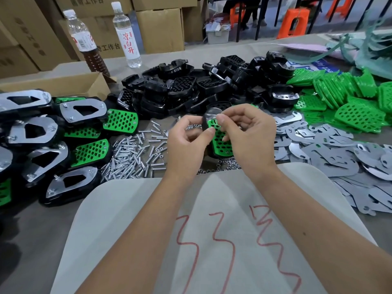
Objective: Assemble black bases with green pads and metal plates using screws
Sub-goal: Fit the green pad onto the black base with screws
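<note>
Both hands hold one black base (205,124) with its green pad (220,141) above the near middle of the tabletop (38,230). The left hand (186,143) grips its side; the right hand (248,134) fingers (220,119) pinch at the top, seemingly setting a screw. Next, I think, it needs tightening.

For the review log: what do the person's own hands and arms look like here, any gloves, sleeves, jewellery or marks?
Both hands are bare, without gloves: left hand, right hand. Both forearms are uncovered up to the frame's bottom edge, so no sleeves show. No watch, ring or bracelet is visible. Fingernails look short and unpainted. The right forearm carries one small dark mole.
</note>
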Tool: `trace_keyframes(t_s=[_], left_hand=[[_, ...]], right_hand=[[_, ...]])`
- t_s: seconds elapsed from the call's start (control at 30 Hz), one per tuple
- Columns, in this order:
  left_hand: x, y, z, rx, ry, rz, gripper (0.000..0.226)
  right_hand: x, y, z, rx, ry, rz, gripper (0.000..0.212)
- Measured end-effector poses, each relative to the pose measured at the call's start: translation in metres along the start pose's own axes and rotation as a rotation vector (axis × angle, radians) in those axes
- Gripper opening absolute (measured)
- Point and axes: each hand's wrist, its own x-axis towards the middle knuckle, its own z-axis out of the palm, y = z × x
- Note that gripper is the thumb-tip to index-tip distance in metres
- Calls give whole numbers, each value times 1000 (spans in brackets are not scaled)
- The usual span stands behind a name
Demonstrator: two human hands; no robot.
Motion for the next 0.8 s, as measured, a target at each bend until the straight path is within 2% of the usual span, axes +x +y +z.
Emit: trace_keyframes(t_s=[0.07, 0.17, 0.33, 0.5, 0.63, 0.8], left_hand=[[-1, 2, 0, -16, -3, -6, 14], [-2, 4, 1, -24, -9, -31, 25], [-2, 4, 2, -17, 2, -31, 21], [-1, 2, 0, -18, 3, -16, 12], [-1, 0, 0, 12, -11, 6, 18], [-1, -4, 0, 58, 1, 54, 14]], right_hand=[[1, 1, 0, 0, -45, -5, 5], [4, 1, -1, -16, -91, -16, 9], [3, 1, -2, -31, -100, -38, 8], [5, 1, -2, -169, -93, -61, 8], [6, -1, -4, -289, -93, -133, 10], [7, -4, -3, -378, -92, -197, 14]])
